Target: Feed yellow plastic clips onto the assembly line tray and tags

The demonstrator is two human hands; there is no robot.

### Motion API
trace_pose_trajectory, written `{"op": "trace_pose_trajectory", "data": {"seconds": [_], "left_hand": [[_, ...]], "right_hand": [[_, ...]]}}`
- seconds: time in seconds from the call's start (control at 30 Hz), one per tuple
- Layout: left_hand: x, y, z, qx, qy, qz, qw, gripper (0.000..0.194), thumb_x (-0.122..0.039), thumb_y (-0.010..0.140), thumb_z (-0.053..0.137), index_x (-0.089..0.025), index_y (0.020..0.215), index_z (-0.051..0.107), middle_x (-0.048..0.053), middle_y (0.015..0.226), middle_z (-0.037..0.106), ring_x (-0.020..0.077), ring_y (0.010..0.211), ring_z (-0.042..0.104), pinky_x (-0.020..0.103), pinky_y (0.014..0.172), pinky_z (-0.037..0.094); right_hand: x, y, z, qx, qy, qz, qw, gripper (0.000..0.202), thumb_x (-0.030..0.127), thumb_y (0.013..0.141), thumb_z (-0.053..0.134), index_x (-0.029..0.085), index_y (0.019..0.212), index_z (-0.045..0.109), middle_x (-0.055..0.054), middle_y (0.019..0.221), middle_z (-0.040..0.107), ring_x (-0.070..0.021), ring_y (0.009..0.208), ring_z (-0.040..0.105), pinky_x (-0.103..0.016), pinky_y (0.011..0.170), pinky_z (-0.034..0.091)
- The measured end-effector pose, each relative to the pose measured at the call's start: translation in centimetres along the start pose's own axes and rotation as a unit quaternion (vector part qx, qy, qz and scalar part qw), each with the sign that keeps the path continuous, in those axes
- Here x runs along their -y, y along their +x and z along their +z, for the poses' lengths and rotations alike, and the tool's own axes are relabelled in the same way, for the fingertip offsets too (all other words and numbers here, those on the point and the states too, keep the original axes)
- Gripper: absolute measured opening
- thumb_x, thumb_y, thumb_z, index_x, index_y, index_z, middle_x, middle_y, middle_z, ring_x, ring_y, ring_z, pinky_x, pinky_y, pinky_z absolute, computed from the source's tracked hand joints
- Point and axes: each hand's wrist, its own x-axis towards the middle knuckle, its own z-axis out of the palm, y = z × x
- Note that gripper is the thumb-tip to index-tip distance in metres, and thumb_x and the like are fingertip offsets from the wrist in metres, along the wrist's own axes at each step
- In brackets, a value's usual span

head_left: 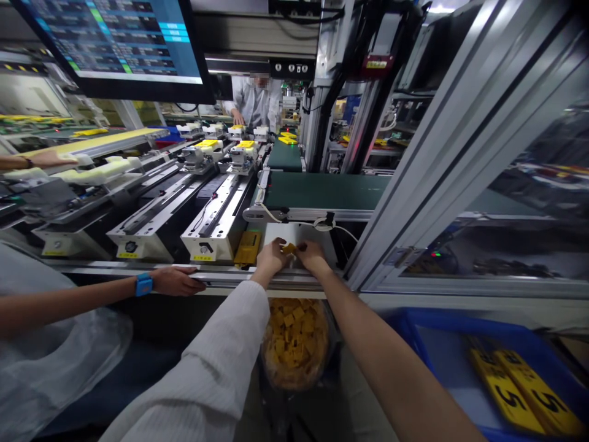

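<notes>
My left hand (271, 258) is closed on a small yellow piece (288, 248), held between thumb and fingers over a pale work plate (299, 233). Close on the other side is my right hand (313, 255), its fingers bent in a pinch at the piece's right edge. The piece is too small and blurred for its exact kind to show. Left of my left hand lies a larger flat yellow case (248, 247). Below my wrists a round clear-sided tub (294, 388) is filled with small yellow pieces.
A co-worker's hand (177, 280) with a blue wristband rests at the bench edge. Slide rails (221, 205) carry fixtures behind. A green conveyor (326, 190) runs beyond my hands. A metal frame post (427, 135) and blue bin (414, 350) stand right; a monitor (119, 43) hangs upper left.
</notes>
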Motion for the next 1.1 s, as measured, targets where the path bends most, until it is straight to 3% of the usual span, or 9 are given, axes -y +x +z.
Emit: {"op": "trace_pose_trajectory", "data": {"seconds": [0.13,0.33,0.67,1.1], "left_hand": [[0.3,0.2,0.1,-0.016,-0.020,0.006,1.000,0.039,-0.017,0.085,0.065,-0.033,0.120,0.065,0.000,0.115,0.077,0.0193,0.107,0.070,0.029,0.081,0.052],[0.4,0.2,0.3,-0.033,-0.039,0.002,0.999,0.031,-0.020,0.088,0.064,-0.033,0.116,0.066,-0.002,0.111,0.078,0.0172,0.104,0.070,0.027,0.080,0.052],[0.3,-0.1,0.0,-0.036,-0.042,0.024,0.998,0.029,-0.019,0.086,0.064,-0.028,0.113,0.069,0.001,0.112,0.077,0.0200,0.106,0.070,0.026,0.082,0.051],[0.5,0.2,0.3,-0.020,-0.041,0.028,0.999,0.041,-0.010,0.083,0.060,-0.026,0.122,0.064,0.002,0.107,0.079,0.0181,0.103,0.071,0.025,0.081,0.051]], "right_hand": [[0.0,0.0,0.0,-0.006,0.003,0.008,1.000,0.010,0.023,0.081,0.070,0.016,0.089,0.072,-0.008,0.091,0.079,-0.0179,0.084,0.071,-0.026,0.073,0.051],[-0.2,0.0,0.1,-0.010,0.023,-0.006,1.000,0.010,0.026,0.081,0.069,0.018,0.086,0.072,-0.006,0.088,0.078,-0.0187,0.084,0.071,-0.026,0.074,0.050],[-1.2,0.6,0.9,-0.026,0.091,-0.024,0.995,0.016,0.015,0.078,0.064,0.019,0.093,0.070,-0.004,0.090,0.078,-0.0163,0.084,0.071,-0.027,0.078,0.054],[-1.0,0.4,0.9,0.006,0.126,-0.070,0.990,0.022,0.010,0.074,0.062,0.018,0.090,0.075,-0.007,0.094,0.080,-0.0192,0.088,0.073,-0.033,0.086,0.055]]}}
